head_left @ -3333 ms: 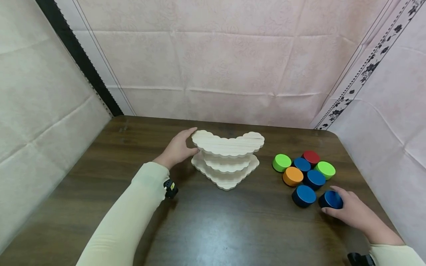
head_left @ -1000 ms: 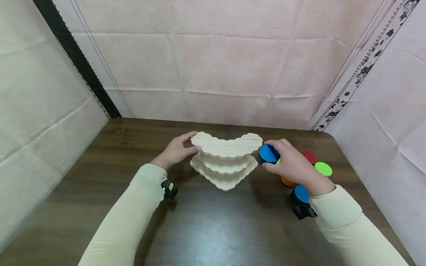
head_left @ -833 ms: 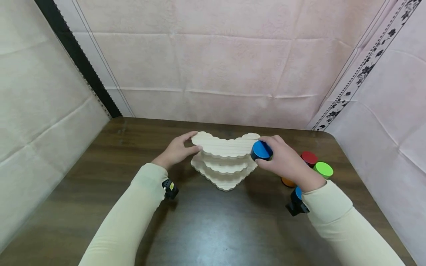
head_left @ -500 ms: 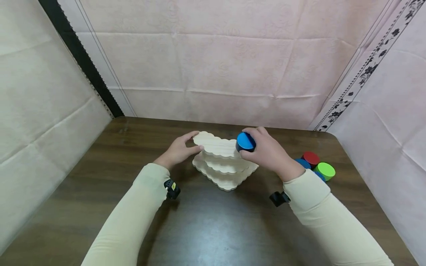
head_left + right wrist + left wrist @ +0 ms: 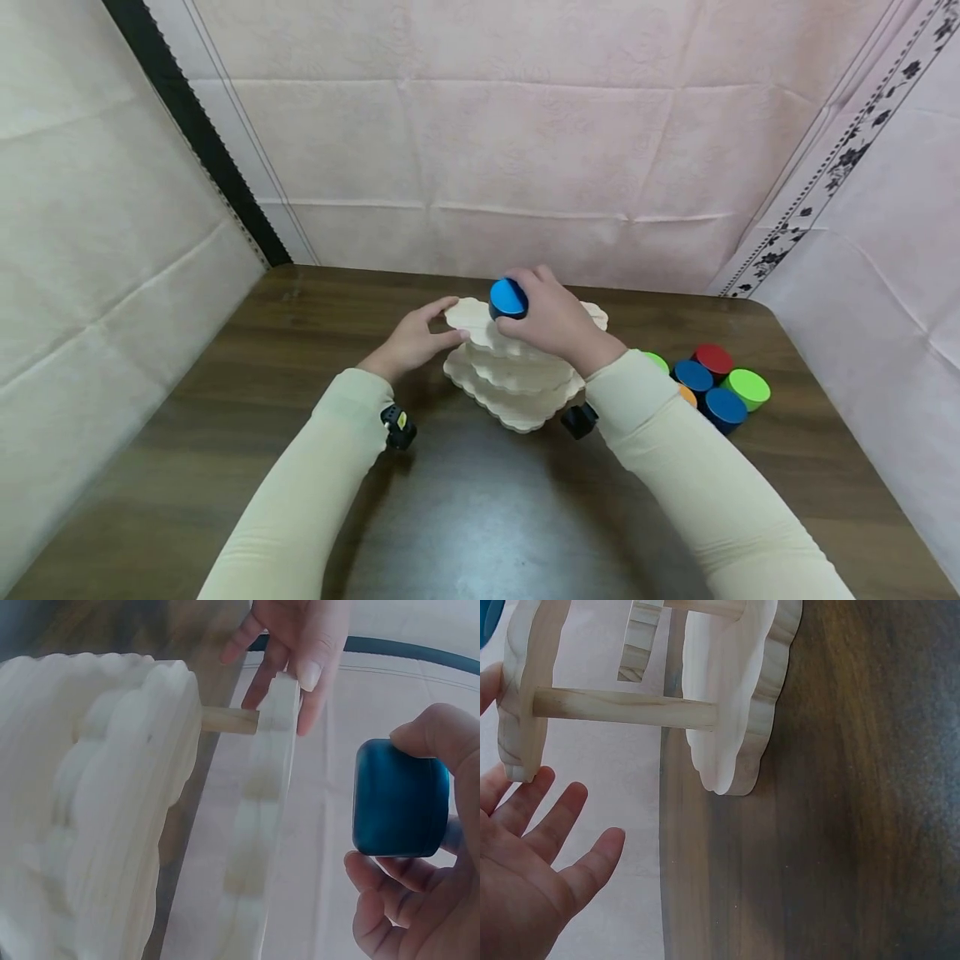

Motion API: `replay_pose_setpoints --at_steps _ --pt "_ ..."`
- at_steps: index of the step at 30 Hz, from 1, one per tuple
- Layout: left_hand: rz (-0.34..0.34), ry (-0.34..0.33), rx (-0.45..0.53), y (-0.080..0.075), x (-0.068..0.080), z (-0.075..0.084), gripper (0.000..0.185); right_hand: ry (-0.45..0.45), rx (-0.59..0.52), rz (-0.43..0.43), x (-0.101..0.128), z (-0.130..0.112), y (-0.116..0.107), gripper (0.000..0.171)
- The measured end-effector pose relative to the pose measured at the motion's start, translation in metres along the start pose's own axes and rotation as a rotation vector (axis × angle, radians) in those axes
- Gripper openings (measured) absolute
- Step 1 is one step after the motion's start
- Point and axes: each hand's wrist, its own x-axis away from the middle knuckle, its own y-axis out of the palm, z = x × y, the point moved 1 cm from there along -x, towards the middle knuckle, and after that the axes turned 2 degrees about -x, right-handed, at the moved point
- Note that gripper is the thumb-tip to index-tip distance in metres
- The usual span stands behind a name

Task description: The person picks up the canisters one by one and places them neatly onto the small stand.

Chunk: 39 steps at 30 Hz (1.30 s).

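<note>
A pale wooden stand point(image 5: 517, 404) with three scalloped tiers sits mid-table, seen close in the left wrist view point(image 5: 735, 712) and the right wrist view point(image 5: 112, 787). My left hand point(image 5: 412, 337) pinches the left end of the top tier between thumb and fingers; its other fingers point(image 5: 562, 817) lie straight. My right hand point(image 5: 555, 321) grips a blue cylinder point(image 5: 507, 298) just above the left part of the top tier. In the right wrist view the blue cylinder point(image 5: 401, 799) is held clear of the tier's edge, with the left hand point(image 5: 300, 637) beyond it.
Several cylinders lie on the dark wooden table point(image 5: 465, 517) to the right of the stand: a red one point(image 5: 712, 358), blue ones point(image 5: 723, 408), green ones point(image 5: 748, 387) and a sliver of an orange one point(image 5: 686, 393). Pink cloth walls close in on three sides.
My right hand lifted a blue cylinder from the table's right side and carried it left, over the stand's top tier. My left hand stayed on the top tier's left end.
</note>
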Motion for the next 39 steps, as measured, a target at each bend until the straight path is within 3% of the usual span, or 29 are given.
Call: replay_pose_setpoints --at_steps 16,32,35,39 --pt "-0.01 0.031 0.073 -0.001 0.003 0.001 0.064 0.02 -0.001 -0.061 -0.03 -0.018 0.028 0.074" --pt "-0.018 0.051 0.099 0.001 0.001 -0.001 0.068 0.044 -0.019 -0.112 -0.039 -0.027 0.041 0.073" --pt "-0.034 0.03 0.1 -0.004 0.012 0.014 0.067 0.047 -0.019 -0.121 -0.041 -0.028 0.042 0.074" --pt "-0.047 0.007 0.11 -0.006 0.013 0.016 0.068 0.053 -0.021 -0.126 -0.043 -0.029 0.045 0.074"
